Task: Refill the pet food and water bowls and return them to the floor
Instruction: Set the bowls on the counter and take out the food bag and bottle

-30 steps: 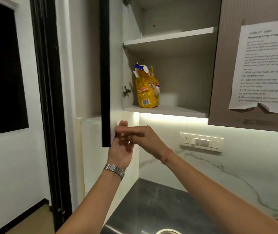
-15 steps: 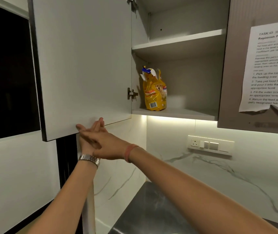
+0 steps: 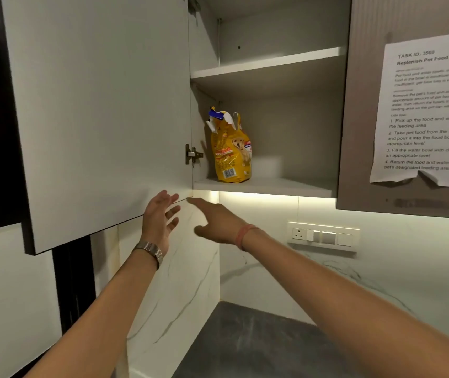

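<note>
A yellow pet food bag with a dog picture and a torn top stands upright on the lower shelf of the wall cabinet, at the shelf's left end. The white cabinet door is swung wide to the left. My left hand, with a metal watch on the wrist, is raised just below the door's lower edge, fingers spread and holding nothing. Beside it my right hand, with an orange band on the wrist, reaches up under the shelf, fingers extended and empty. No bowls are in view.
A printed task sheet is taped to the closed brown cabinet door on the right. A socket and switch plate sits on the marble backsplash. A dark stone counter lies below. A dark doorway is at the left.
The cabinet door has swung from edge-on to fully open on the left. Both hands have let go of its lower edge and moved right, toward the shelf.
</note>
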